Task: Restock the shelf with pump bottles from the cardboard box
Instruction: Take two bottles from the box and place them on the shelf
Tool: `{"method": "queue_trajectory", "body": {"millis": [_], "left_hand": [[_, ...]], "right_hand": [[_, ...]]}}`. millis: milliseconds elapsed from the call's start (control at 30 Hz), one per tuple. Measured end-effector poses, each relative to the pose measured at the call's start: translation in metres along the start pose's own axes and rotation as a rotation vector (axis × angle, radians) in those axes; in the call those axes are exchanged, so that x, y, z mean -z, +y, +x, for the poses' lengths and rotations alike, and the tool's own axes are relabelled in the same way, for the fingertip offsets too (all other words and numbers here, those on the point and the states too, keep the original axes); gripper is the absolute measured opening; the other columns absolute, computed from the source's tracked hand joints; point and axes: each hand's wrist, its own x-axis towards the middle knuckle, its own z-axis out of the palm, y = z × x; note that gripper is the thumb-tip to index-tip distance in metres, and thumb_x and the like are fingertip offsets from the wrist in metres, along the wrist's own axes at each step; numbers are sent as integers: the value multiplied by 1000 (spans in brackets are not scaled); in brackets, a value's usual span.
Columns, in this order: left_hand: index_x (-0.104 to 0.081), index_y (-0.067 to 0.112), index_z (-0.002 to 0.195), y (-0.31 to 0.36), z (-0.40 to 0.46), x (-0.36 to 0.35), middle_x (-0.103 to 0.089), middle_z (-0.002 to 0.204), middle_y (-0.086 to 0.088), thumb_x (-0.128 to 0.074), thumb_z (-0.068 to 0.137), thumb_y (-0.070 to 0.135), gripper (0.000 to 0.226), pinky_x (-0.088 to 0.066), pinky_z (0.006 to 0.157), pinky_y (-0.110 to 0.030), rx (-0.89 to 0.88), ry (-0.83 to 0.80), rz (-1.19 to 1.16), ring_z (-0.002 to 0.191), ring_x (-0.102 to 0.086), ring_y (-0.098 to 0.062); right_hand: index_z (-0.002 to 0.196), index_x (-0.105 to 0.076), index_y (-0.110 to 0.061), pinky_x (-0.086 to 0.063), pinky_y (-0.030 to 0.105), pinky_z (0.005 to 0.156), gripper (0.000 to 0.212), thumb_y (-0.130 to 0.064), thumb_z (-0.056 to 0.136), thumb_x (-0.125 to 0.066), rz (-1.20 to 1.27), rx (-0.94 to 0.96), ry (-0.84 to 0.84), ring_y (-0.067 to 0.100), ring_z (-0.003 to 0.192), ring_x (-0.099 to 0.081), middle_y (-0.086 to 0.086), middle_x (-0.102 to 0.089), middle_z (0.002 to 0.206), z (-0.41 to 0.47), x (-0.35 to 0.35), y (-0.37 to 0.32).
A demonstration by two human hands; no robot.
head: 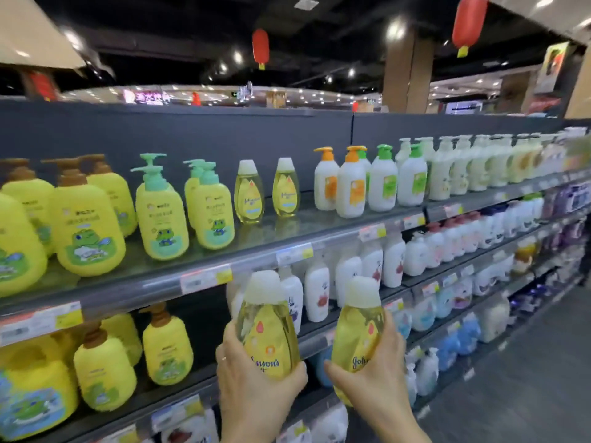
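My left hand (252, 388) grips a clear yellow bottle with a pale cap (267, 327), upright, in front of the second shelf. My right hand (377, 378) grips a second yellow bottle of the same kind (359, 330) beside it. On the top shelf (256, 247), two matching yellow bottles (249, 191) (285, 187) stand side by side with bare shelf in front of them. The cardboard box is not in view.
Yellow frog-label pump bottles (161, 212) fill the top shelf's left part; white pump bottles with orange and green tops (351, 183) stand to the right. Lower shelves hold white, yellow and blue bottles. A grey aisle floor (527, 394) runs along the right.
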Motion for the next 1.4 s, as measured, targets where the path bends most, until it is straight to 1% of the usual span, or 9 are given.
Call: {"method": "queue_trajectory", "body": {"millis": [133,333,600,700,800,967,1067,1233,1400], "left_hand": [[-13,21,145,40,1,-57,-30,141,-4,-87,46,33,124,-29,109,-33,-39,34,-52,134,-30,-21],[-14,21,142,66,29,-88,-33,134,-1,-86,50,34,118,-34,105,-34,-70,139,-19,127,-35,-20],[-19,18,142,79,103,-96,-38,135,-4,-87,51,35,115,-35,104,-37,-125,312,-6,128,-35,-23],[-18,13,143,91,136,-98,-38,136,-6,-87,52,30,116,-31,103,-32,-157,350,-41,129,-34,-23],[-19,12,143,99,168,-100,-35,119,3,-86,53,26,113,-29,95,-25,-196,377,-44,125,-36,-22],[-19,15,142,103,207,-104,-27,111,11,-86,53,28,112,-30,96,-24,-209,392,-15,123,-37,-20],[-18,16,142,102,220,-105,-27,112,10,-85,53,29,112,-30,99,-25,-198,410,6,123,-37,-20],[-15,16,145,101,239,-107,-36,133,-3,-85,55,28,115,-30,103,-29,-160,433,26,127,-36,-21],[-14,15,145,101,250,-109,-33,139,-6,-86,54,28,117,-29,105,-30,-158,487,53,128,-34,-22]], "right_hand": [[150,-5,-18,-21,37,115,124,-23,55,-85,-27,62,-3,21,139,-17,5,-25,144,61,53,10],[149,-7,-18,-25,39,112,122,-26,57,-86,-31,143,-52,23,137,-21,6,-25,142,130,75,2],[148,-5,-23,-27,29,107,117,-23,60,-83,79,269,-231,14,131,-24,1,-27,136,192,21,-36],[148,-9,-20,-27,30,108,115,-21,60,-84,100,319,-173,15,130,-25,4,-29,137,229,0,-54],[148,-8,-15,-23,29,109,117,-21,60,-84,84,367,-112,15,131,-20,8,-27,141,271,-15,-73],[147,-8,-10,-20,25,104,115,-21,61,-83,15,403,-91,19,130,-20,12,-28,139,322,-46,-82],[148,-3,-13,-24,36,109,119,-25,60,-83,12,380,-130,25,132,-19,12,-26,138,338,-67,-78],[149,1,-11,-16,31,111,118,-23,65,-81,15,370,-210,20,133,-13,12,-18,142,354,-93,-76],[148,2,-14,-25,38,111,120,-31,64,-81,-9,333,-213,30,134,-21,11,-22,138,363,-102,-67]]}}
